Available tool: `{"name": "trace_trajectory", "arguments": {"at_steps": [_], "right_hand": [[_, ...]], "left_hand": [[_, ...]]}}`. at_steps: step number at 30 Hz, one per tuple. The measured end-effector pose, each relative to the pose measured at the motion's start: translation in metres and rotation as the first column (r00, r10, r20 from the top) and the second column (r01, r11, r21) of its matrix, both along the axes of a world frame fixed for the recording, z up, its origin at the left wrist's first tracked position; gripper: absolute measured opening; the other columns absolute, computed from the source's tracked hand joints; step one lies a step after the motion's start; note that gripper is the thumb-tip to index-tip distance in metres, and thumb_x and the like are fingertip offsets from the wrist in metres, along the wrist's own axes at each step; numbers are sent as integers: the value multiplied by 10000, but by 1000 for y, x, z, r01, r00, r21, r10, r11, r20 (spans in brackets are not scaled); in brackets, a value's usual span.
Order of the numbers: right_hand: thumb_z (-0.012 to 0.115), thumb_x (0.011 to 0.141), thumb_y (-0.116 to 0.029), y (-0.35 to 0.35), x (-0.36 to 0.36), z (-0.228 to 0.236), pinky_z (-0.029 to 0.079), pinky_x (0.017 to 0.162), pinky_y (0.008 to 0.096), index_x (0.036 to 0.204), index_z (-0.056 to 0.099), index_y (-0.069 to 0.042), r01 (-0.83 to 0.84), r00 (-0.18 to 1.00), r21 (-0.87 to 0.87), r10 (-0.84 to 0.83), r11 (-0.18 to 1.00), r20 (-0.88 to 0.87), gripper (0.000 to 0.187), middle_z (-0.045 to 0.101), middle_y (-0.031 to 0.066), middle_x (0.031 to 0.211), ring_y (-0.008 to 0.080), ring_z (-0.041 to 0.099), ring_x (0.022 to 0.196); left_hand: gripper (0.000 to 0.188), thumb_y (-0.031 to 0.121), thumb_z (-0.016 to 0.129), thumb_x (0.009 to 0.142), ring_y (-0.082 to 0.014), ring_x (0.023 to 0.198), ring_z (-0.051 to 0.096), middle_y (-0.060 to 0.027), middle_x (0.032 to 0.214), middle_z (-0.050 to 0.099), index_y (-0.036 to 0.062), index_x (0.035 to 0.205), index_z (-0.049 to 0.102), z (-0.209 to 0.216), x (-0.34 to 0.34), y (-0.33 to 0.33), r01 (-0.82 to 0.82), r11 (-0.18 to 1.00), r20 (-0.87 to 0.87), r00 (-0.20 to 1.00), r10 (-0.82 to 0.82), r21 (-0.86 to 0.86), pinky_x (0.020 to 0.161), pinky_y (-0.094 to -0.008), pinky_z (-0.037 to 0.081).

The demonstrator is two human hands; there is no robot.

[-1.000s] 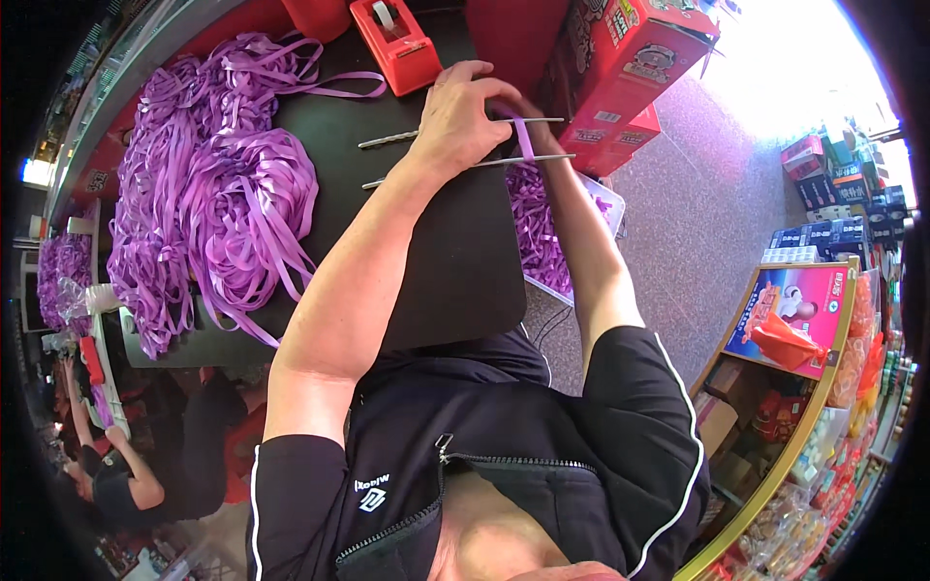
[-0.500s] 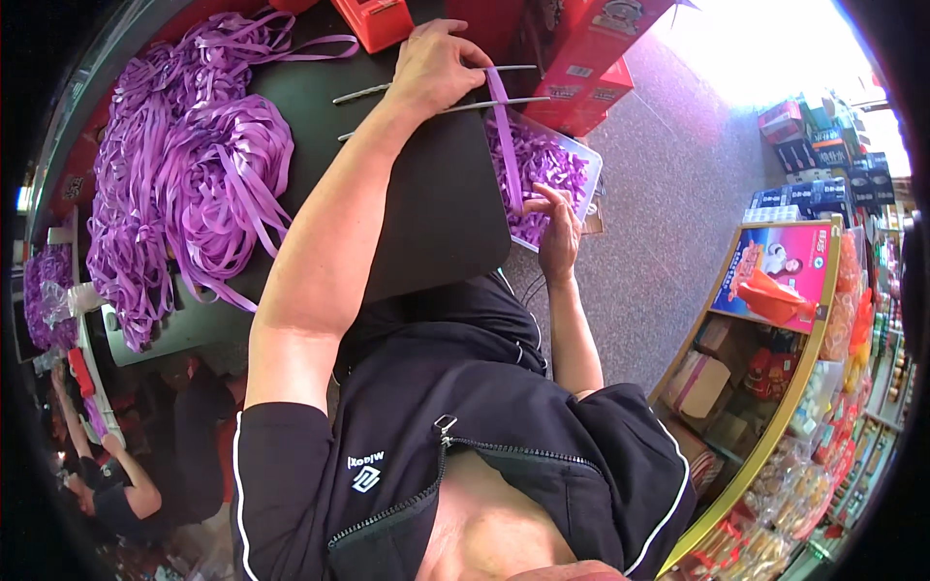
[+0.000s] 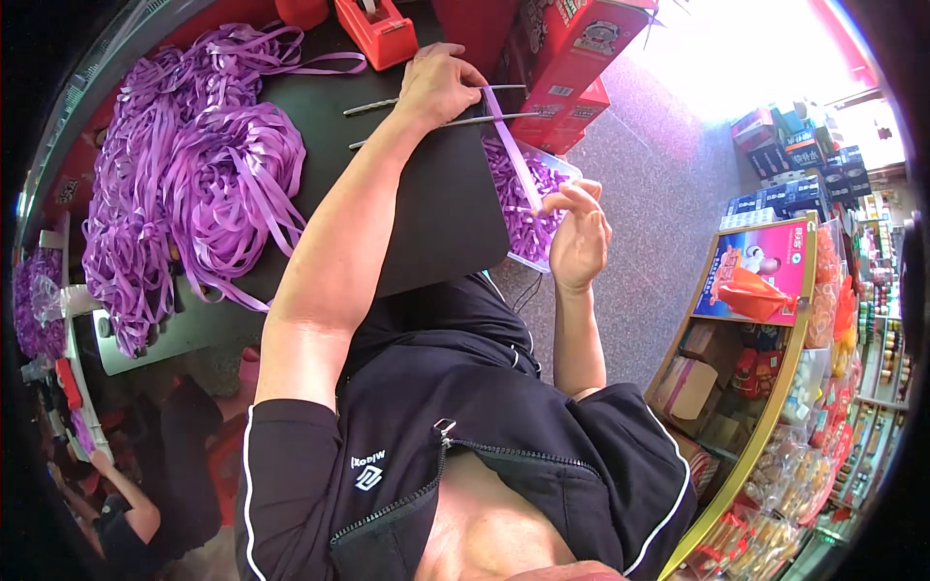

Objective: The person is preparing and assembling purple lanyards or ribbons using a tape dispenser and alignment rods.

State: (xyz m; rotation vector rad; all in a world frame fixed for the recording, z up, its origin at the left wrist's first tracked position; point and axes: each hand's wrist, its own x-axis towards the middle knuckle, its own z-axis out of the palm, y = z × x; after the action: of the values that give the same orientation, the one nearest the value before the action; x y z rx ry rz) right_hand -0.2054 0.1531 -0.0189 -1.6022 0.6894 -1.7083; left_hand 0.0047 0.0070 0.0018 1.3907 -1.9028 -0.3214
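Observation:
A purple ribbon (image 3: 511, 145) stretches slantwise between my two hands over the table's right edge. My left hand (image 3: 438, 89) is closed, pinching the ribbon's upper end beside two thin metal rods (image 3: 504, 118) that stick out past the table edge. With thumb and fingers together, my right hand (image 3: 579, 237) grips the ribbon's lower end. Under it stands a clear plastic bin (image 3: 572, 168) filled with short purple ribbon pieces (image 3: 513, 194). A large tangled heap of long purple ribbon (image 3: 232, 165) covers the table's left side.
The dark table (image 3: 441, 218) lies in front of me. At its far edge sits a red tape dispenser (image 3: 383, 34), with red boxes (image 3: 572, 58) to its right. A display shelf (image 3: 746, 339) with packaged goods is on the right. Another person (image 3: 136, 513) is at the lower left.
My right hand has risen slightly and shifted right, now gripping the ribbon's lower end. The ribbon, which hung nearly straight down, now slants taut toward it. My left hand keeps its pinch.

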Motion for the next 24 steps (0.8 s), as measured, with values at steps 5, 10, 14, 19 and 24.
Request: {"name": "trace_trajectory", "arguments": {"at_steps": [5,10,14,19,24], "right_hand": [[304,947,-312,-32,15,33,406,835,367,1130,520,80,-167,951,-70,179,984,254,483,601,192,905,252,566,832],[293,960,-347,-112,29,78,373,909,356,1238,449,39,-392,913,-47,395,919,98,500,612,223,1006,255,570,988],[272,971,-348,-177,39,77,249,1011,343,1292,386,30,-469,882,165,471,867,32,509,617,189,1075,207,541,1069],[250,976,-331,-224,40,23,151,1057,330,1317,349,40,-573,813,258,578,778,65,514,617,167,1092,158,484,1131],[222,976,-393,-226,46,-4,224,1049,304,1354,345,-53,-551,821,484,547,680,166,524,596,152,1137,145,484,1107]], "left_hand": [[179,190,655,611,-275,1173,420,-113,1206,536,202,772,732,-1,0,-2,-8,999,16,1000,9,-36,983,-387,318],[177,182,656,606,-278,1163,429,-121,1190,545,195,765,732,0,1,0,-20,998,18,1000,21,-56,976,-388,328],[159,166,677,586,-295,1151,438,-149,1183,541,158,738,722,1,-1,2,-42,996,-5,999,42,-78,966,-394,340],[151,178,672,606,-321,1150,446,-158,1216,519,114,739,704,7,-3,7,-62,998,16,998,63,-24,978,-393,347],[143,173,676,599,-316,1152,446,-138,1217,522,106,723,698,7,0,5,-59,998,-9,998,59,-7,983,-390,341]]}}
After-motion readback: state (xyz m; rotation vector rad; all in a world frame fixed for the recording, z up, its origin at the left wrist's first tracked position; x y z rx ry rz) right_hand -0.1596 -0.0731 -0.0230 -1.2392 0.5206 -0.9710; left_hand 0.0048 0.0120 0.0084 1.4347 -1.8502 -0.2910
